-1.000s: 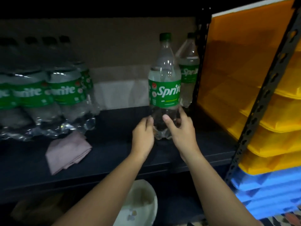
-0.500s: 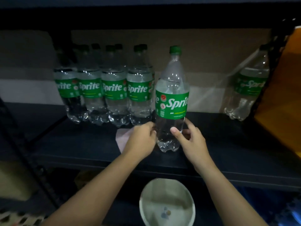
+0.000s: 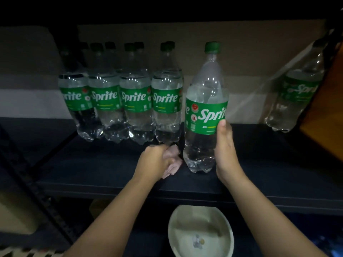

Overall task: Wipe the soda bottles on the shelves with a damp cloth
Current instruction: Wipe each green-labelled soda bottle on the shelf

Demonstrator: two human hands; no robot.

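A: Head view, dim light. A row of Sprite bottles (image 3: pixel 120 101) lines the left of the dark shelf (image 3: pixel 278 182), a second rank of green caps showing behind it, all tight together.

B: And far right?

A: One lone bottle (image 3: pixel 295 95), well apart from the rest, its edge partly cut off by an orange panel (image 3: pixel 326 112). A pale board backs the shelf. Below the shelf edge sits a white bowl (image 3: pixel 200 232), something small and blurred in its bottom.

B: Textures?

A: Clear ribbed plastic, lobed feet, glossy green labels, screw caps. The shelf looks matte and dark.

B: The bottle (image 3: pixel 205 112) in play?

A: Upright at the shelf's front, just beside the row's last bottle, clear liquid inside, green cap, label facing out. The right hand (image 3: pixel 225 153) is wrapped around its right side, thumb pressed on the label's lower edge.

B: And the left hand (image 3: pixel 155 163)?

A: Fingers bunched tight on the pink cloth (image 3: pixel 172 160), which lies crumpled on the shelf between the row and the bottle's base, close to the base; contact there cannot be told.
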